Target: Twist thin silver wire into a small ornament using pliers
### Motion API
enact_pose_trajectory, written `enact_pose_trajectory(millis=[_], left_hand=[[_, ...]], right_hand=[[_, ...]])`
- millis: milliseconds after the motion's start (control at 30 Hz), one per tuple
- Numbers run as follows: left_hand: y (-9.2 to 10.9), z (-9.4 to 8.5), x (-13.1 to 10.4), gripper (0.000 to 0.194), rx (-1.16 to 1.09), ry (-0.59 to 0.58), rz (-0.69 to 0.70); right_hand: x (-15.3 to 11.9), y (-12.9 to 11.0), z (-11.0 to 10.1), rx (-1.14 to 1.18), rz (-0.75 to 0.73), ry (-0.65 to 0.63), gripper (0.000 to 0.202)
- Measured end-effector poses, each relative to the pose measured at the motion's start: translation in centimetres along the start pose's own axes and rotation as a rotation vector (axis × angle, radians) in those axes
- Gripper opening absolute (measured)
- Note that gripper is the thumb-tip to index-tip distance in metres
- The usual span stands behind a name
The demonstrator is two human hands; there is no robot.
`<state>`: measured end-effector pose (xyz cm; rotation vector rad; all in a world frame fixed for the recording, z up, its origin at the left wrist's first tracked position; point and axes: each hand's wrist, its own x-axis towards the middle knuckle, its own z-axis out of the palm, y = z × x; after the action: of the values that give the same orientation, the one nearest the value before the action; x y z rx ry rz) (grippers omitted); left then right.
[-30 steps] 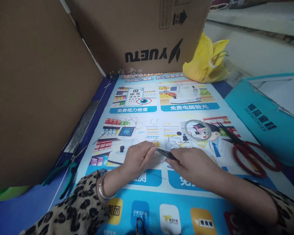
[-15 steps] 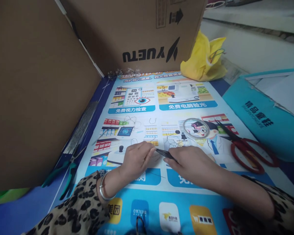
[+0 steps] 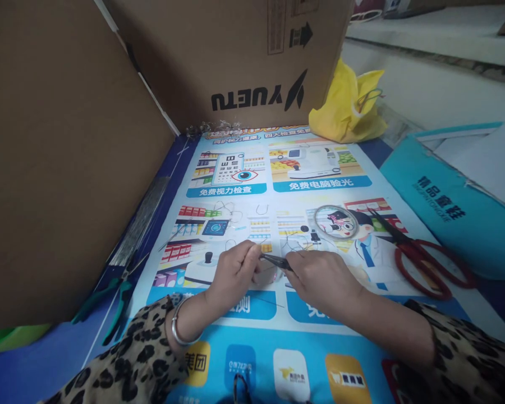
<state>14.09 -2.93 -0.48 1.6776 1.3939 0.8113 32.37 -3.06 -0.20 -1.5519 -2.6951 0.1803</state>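
My right hand [image 3: 320, 278] is wrapped around dark-jawed pliers [image 3: 276, 261], their handles mostly hidden in the palm. The pointed jaws reach left to the fingertips of my left hand [image 3: 234, 270]. That hand is closed in a pinch on a thin wire, mostly covered by the fingers. Thin curled wires [image 3: 225, 212] lie on the printed poster [image 3: 273, 224] beyond my hands. A round clear-looking ring or dish [image 3: 335, 222] sits past my right hand. Red-handled scissors [image 3: 431, 266] rest open to the right.
Teal-handled pliers [image 3: 120, 306] and a bundle of straight silvery wires [image 3: 141, 224] lie at left. Cardboard panels [image 3: 235, 50] stand at the back and left. A yellow bag [image 3: 345, 109] is at the back right, near a turquoise shoebox [image 3: 441, 196].
The right hand has shifted slightly and turned, and its forearm sits further left. The pliers' tips have moved left to the left fingertips. The left hand has barely moved.
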Motion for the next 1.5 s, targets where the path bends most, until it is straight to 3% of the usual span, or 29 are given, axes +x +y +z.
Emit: enact_pose_trajectory(millis=[167,300,667,967,1333,1500], left_hand=[[0.1,0.3,0.2,0.035,-0.359,-0.048,-0.192],[-0.1,0.4,0.3,0.036,-0.507,-0.075,-0.254],[-0.1,-0.1,0.3,0.033,-0.199,-0.051,-0.087],[-0.2,0.1,0.2,0.033,-0.164,-0.041,-0.079],[-0.3,0.1,0.5,0.032,-0.321,-0.125,-0.198],[-0.7,-0.2,1.0,0.034,-0.403,-0.001,-0.253]], right_hand=[[-0.1,0.2,1.1,-0.079,-0.041,0.137,0.022],[-0.1,0.5,1.4,-0.146,-0.078,0.215,0.025],[0.1,0.6,0.8,-0.055,-0.068,0.181,0.014],[0.1,0.5,0.9,-0.126,-0.08,0.225,0.009],[0.0,1.8,1.5,-0.283,-0.249,0.496,0.008],[-0.4,1.0,0.4,-0.312,-0.384,0.637,0.01]])
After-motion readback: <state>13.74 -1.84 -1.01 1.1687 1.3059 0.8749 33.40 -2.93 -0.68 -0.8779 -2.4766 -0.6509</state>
